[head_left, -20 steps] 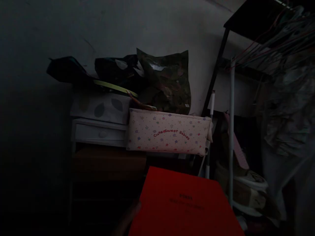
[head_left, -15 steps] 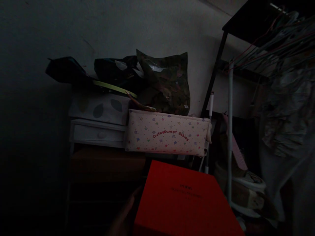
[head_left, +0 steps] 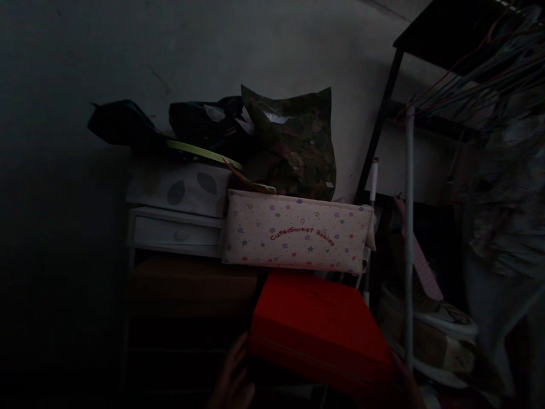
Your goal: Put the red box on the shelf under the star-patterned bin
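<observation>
A flat red cardboard box is held tilted just below the cream star-printed fabric case. The left hand clasps the box's near left corner. The right hand (barely visible in the gloom) meets its near right corner, below and right of the case; I cannot tell its grip.

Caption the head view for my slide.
Dim storage corner: left hand at the edge of a red box, just below a star-printed fabric organiser beside a white drawer unit.
</observation>
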Demonstrator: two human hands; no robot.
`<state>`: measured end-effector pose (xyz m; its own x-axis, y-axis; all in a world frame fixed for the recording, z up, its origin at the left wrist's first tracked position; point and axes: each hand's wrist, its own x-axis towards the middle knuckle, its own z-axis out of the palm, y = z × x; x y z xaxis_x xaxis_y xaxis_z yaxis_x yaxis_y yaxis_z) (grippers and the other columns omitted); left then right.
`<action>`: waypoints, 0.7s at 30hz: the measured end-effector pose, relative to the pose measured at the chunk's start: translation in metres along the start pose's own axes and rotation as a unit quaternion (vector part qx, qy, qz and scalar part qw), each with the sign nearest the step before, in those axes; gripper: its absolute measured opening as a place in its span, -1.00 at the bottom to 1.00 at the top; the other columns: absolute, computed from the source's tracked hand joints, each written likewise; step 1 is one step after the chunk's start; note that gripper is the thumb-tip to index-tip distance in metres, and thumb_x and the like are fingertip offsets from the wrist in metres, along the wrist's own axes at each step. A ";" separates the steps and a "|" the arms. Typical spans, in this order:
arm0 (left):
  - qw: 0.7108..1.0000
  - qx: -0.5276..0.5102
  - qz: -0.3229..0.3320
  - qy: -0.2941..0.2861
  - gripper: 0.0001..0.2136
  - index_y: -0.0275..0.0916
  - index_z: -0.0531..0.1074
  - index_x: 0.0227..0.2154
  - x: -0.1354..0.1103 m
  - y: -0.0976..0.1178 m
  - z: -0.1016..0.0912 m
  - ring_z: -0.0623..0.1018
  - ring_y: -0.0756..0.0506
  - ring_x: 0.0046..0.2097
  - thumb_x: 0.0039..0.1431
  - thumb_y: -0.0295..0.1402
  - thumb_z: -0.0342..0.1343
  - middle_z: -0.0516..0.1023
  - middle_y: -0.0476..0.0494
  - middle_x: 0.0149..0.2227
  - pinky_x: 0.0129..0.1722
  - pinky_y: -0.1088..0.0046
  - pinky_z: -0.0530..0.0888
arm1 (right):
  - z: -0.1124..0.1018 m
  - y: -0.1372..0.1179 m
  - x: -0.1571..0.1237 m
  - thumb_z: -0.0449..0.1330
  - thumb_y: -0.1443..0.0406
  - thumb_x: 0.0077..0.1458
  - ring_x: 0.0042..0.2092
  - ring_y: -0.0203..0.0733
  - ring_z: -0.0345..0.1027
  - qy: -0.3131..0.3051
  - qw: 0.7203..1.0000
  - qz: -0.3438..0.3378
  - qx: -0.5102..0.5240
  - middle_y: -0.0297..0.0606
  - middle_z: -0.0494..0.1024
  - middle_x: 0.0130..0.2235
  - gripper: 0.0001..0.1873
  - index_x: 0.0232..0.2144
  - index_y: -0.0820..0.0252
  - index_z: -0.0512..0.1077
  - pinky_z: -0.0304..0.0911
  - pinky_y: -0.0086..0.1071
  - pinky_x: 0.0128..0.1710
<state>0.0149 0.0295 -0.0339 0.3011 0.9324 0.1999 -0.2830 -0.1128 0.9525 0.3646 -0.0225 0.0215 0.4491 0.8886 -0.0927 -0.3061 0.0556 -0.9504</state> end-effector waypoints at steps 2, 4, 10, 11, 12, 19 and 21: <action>0.999 0.002 0.015 -0.030 -0.30 -0.07 -0.04 0.24 0.000 -0.007 0.000 -0.04 -0.16 0.39 0.10 -0.10 0.14 -0.15 -0.24 0.40 0.33 0.16 0.08 | 0.007 -0.003 0.009 0.24 -0.18 -0.31 0.16 0.29 0.26 -0.012 1.000 0.005 0.017 -0.24 0.32 0.21 -0.13 0.11 -0.34 0.17 0.36 0.23 -0.08; 0.998 -0.006 0.025 -0.059 -0.36 0.06 0.03 0.23 0.000 -0.012 0.001 -0.07 -0.12 0.40 0.12 -0.14 0.15 -0.12 -0.10 0.40 0.34 0.17 0.04 | 0.012 -0.006 0.017 0.20 -0.22 -0.26 0.16 0.24 0.26 -0.028 0.999 0.003 0.034 -0.28 0.27 0.25 -0.17 0.11 -0.33 0.16 0.38 0.18 -0.10; 0.997 -0.009 0.038 -0.064 -0.37 0.25 0.04 0.23 0.006 -0.003 0.011 -0.12 -0.10 0.41 0.13 -0.14 0.15 -0.17 0.17 0.41 0.34 0.19 0.06 | 0.029 -0.001 0.046 0.35 -0.04 -0.22 0.20 0.07 0.17 -0.051 0.998 -0.033 0.011 -0.26 0.26 0.17 -0.32 -0.06 -0.02 0.26 0.42 -0.15 -0.09; 0.997 -0.001 0.041 -0.065 -0.34 0.23 0.02 0.24 0.008 0.001 0.012 -0.13 -0.11 0.41 0.11 -0.14 0.16 -0.20 0.16 0.42 0.34 0.19 0.07 | 0.031 0.001 0.050 0.39 0.01 -0.24 0.15 0.04 0.23 -0.044 0.998 -0.043 -0.004 -0.25 0.30 0.11 -0.30 -0.07 0.00 0.22 0.41 -0.18 -0.10; 0.997 0.005 0.043 -0.063 -0.31 0.20 0.00 0.26 0.011 0.004 0.013 -0.14 -0.12 0.41 0.10 -0.13 0.17 -0.22 0.15 0.42 0.34 0.19 0.07 | 0.034 0.004 0.055 0.41 0.03 -0.26 0.08 0.01 0.29 -0.036 0.998 -0.053 -0.018 -0.26 0.34 0.05 -0.28 -0.08 0.02 0.19 0.41 -0.20 -0.11; 0.995 0.067 0.052 -0.047 -0.26 0.09 -0.05 0.29 0.033 0.004 0.019 -0.20 -0.18 0.41 0.09 -0.18 0.18 -0.36 0.10 0.43 0.33 0.15 0.08 | 0.034 0.015 0.086 0.23 -0.15 -0.12 -0.09 -0.03 0.39 0.028 0.970 -0.145 -0.193 -0.17 0.39 -0.08 -0.28 -0.05 0.15 0.19 0.36 -0.12 -0.08; 0.993 0.079 0.066 -0.054 -0.23 0.10 -0.11 0.30 0.039 -0.004 0.021 -0.25 -0.16 0.41 0.09 -0.19 0.17 -0.43 0.12 0.42 0.34 0.17 0.06 | 0.033 0.015 0.096 0.14 -0.23 -0.12 -0.08 0.08 0.38 0.055 0.940 -0.191 -0.277 -0.03 0.41 -0.10 -0.19 -0.05 0.28 0.24 0.34 -0.04 -0.06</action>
<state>0.0462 0.0588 -0.0248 0.3684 0.8647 0.3415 -0.1823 -0.2931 0.9386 0.3756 0.0791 0.0078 0.5312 0.7974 0.2863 0.3652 0.0894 -0.9266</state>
